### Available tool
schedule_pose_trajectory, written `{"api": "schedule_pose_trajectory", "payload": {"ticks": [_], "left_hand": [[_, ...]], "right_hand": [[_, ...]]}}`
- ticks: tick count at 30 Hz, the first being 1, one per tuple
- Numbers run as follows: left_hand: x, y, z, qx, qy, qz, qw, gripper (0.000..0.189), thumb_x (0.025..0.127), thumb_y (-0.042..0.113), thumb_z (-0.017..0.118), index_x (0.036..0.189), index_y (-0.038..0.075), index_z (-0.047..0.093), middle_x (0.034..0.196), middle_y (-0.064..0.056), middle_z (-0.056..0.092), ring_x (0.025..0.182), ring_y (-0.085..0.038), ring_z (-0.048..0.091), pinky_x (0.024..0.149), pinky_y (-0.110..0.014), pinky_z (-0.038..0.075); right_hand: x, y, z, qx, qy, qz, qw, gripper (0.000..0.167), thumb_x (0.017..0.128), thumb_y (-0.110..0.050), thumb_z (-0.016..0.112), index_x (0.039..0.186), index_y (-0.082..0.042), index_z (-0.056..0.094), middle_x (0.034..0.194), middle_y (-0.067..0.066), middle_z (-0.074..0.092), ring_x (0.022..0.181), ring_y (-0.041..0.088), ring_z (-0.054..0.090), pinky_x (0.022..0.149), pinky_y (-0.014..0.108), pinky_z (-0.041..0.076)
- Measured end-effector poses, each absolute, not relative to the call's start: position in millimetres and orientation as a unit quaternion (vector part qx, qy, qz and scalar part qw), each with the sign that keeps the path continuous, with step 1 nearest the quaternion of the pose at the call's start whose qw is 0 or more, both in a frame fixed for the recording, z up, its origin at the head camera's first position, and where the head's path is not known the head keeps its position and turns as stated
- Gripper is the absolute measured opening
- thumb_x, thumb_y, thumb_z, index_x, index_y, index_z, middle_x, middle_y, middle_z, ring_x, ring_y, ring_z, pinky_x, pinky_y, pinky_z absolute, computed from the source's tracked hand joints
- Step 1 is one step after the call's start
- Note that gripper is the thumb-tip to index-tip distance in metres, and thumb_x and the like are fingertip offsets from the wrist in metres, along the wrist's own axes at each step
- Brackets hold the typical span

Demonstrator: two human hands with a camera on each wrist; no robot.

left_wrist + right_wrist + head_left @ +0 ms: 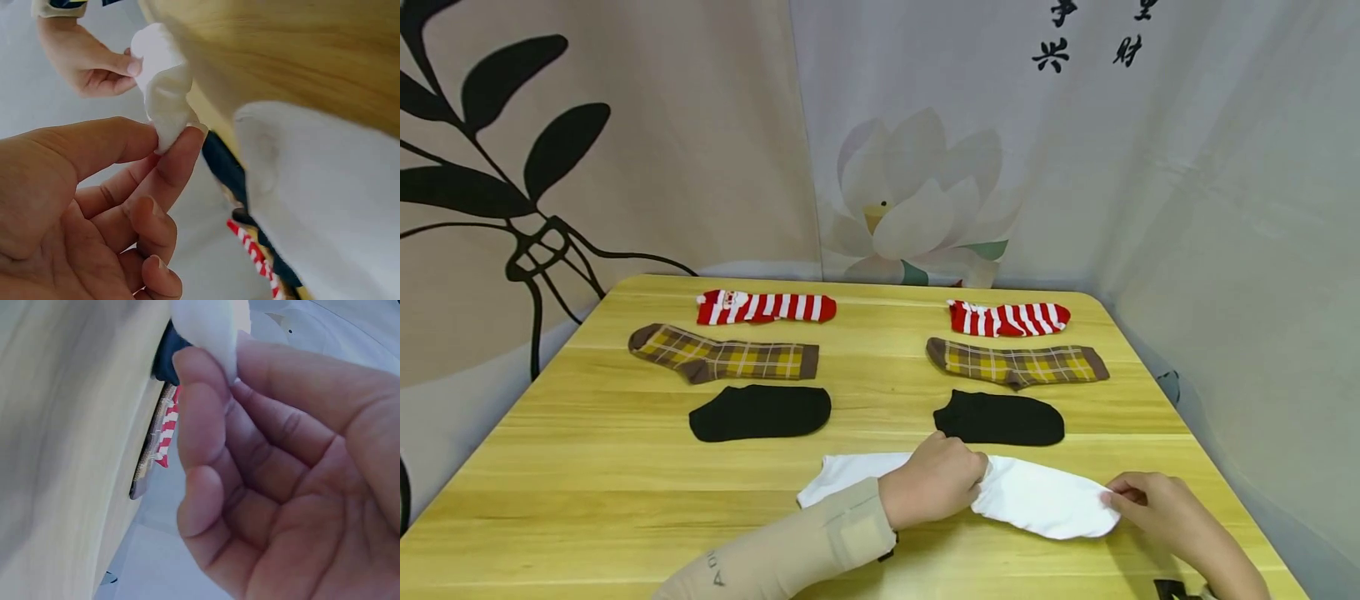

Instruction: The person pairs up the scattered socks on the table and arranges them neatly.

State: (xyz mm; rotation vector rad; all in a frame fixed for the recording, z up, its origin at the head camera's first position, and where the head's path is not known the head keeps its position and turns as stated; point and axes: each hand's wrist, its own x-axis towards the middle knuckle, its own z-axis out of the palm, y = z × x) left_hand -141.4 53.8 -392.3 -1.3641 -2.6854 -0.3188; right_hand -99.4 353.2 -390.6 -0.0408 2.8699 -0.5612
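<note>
— What holds the white sock [1048, 500] out lengthwise?
— From my remote post I see the left hand [936, 481] and right hand [1167, 515] pinching opposite ends over the near side of the table [587, 467], likely to keep it extended.
— And the layout?
— Another white sock [853, 473] lies left; black socks [767, 413], plaid socks [760, 360] and striped socks [1009, 319] form rows beyond, apparently so pairs read clearly.

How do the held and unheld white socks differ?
The held white sock is pinched by the left hand and right hand; the other white sock lies unheld on the table. In the head view, the sleeve partly covers the other white sock but not the held one. Both are plain white.
</note>
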Motion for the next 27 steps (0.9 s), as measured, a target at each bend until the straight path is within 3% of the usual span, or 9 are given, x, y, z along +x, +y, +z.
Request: {"api": "schedule_pose_trajectory", "payload": {"ticks": [9, 13, 17, 21, 27], "left_hand": [[-137.1, 44.8, -373.9, -0.456, -0.875, -0.151, 0.061, 0.047, 0.086, 0.008, 0.065, 0.055, 0.020, 0.032, 0.051, 0.009, 0.017, 0.050, -0.004, 0.013, 0.050, -0.018, 0.012], [-137.0, 39.6, -370.2, -0.449, -0.880, -0.145, 0.062, 0.036, 0.087, 0.015, 0.068, 0.058, 0.021, 0.048, 0.048, 0.013, 0.032, 0.047, 0.000, 0.022, 0.048, -0.015, 0.017], [-136.5, 33.2, -366.0, -0.443, -0.883, -0.141, 0.061, 0.019, 0.088, 0.018, 0.069, 0.070, 0.020, 0.063, 0.056, 0.014, 0.053, 0.048, 0.002, 0.036, 0.052, -0.014, 0.028], [-135.8, 25.3, -361.8, -0.440, -0.884, -0.145, 0.065, 0.012, 0.089, 0.017, 0.068, 0.076, 0.018, 0.068, 0.065, 0.012, 0.063, 0.051, 0.003, 0.044, 0.054, -0.013, 0.033], [-132.9, 12.5, -361.7, -0.435, -0.884, -0.157, 0.067, 0.008, 0.087, 0.017, 0.071, 0.079, 0.017, 0.070, 0.068, 0.010, 0.067, 0.053, 0.004, 0.047, 0.056, -0.011, 0.035]], "right_hand": [[-100.2, 350.9, -376.7, -0.018, 0.974, -0.203, 0.096, 0.020, 0.092, -0.025, 0.064, 0.094, -0.007, 0.072, 0.083, -0.003, 0.070, 0.069, 0.005, 0.054, 0.060, 0.023, 0.045], [-100.7, 346.8, -370.2, -0.033, 0.975, -0.206, 0.081, 0.019, 0.093, -0.024, 0.063, 0.093, -0.007, 0.072, 0.083, -0.003, 0.070, 0.068, 0.004, 0.056, 0.059, 0.022, 0.046], [-102.1, 342.1, -364.5, -0.047, 0.976, -0.201, 0.072, 0.019, 0.093, -0.024, 0.063, 0.093, -0.007, 0.072, 0.081, -0.004, 0.069, 0.067, 0.002, 0.054, 0.059, 0.022, 0.045], [-104.0, 336.4, -359.9, -0.060, 0.977, -0.198, 0.060, 0.020, 0.092, -0.025, 0.064, 0.093, -0.008, 0.073, 0.078, -0.005, 0.067, 0.064, 0.001, 0.050, 0.058, 0.022, 0.043], [-106.4, 327.4, -356.1, -0.087, 0.975, -0.200, 0.045, 0.015, 0.090, -0.024, 0.066, 0.090, -0.011, 0.072, 0.073, -0.007, 0.063, 0.061, 0.000, 0.045, 0.056, 0.022, 0.040]]}}
